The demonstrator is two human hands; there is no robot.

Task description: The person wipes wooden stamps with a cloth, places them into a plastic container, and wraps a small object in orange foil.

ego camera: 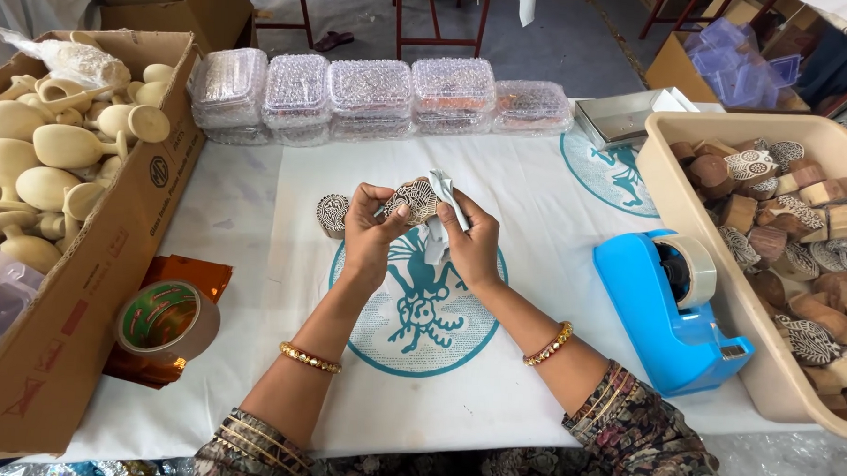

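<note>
Just above the middle of the frame a carved wooden block (pixel 410 199) is held up off the table, the left hand (pixel 369 231) pinching its left edge with closed fingers while the right hand (pixel 472 240) grips a strip of pale wrapping paper (pixel 444 194) against its right side. To wrap it neatly, I'd judge the paper wants pulling snug over the carved face with the block kept steady, corners folded flat before any tape goes on. A second carved block (pixel 331 213) stands on the white printed cloth (pixel 531 383) just left of the hands. The blue tape dispenser (pixel 670 308) sits at right centre, near the right forearm, touching the beige tub of carved blocks (pixel 674 195) at the right edge. A brown tape roll (pixel 165 319) lies lower left beside the cardboard box of wooden goblets (pixel 104 246). Clear plastic boxes (pixel 372 95) line the top. The free cloth lies below and between the forearms.
</note>
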